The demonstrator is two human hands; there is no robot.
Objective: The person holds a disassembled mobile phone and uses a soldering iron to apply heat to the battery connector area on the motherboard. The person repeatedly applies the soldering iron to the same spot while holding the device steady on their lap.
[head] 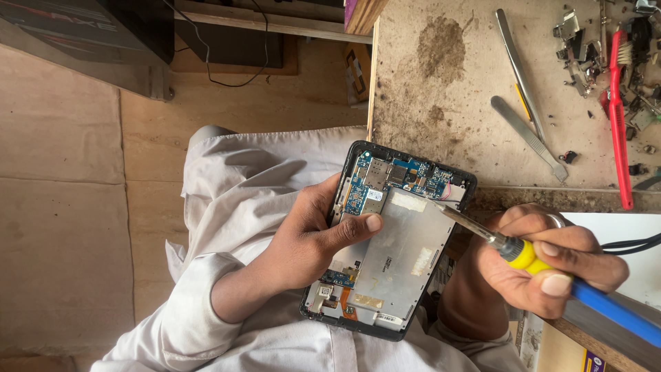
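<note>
My left hand (313, 238) grips an opened black phone (392, 234) by its left edge, thumb pressed on the blue circuit board near the silver battery plate. The phone lies back-up over my lap, tilted, its top end near the workbench edge. My right hand (547, 258) holds a soldering iron (523, 255) with a yellow collar and blue handle. Its metal tip touches the phone near the upper right corner of the battery plate, by the top circuit board.
A stained workbench (447, 83) lies at the upper right. On it are two metal tweezers (527, 134), a red-handled brush (618, 131) and several small metal parts (578, 41). Black cables (630, 244) run off to the right. Tan floor mats (62, 207) lie to the left.
</note>
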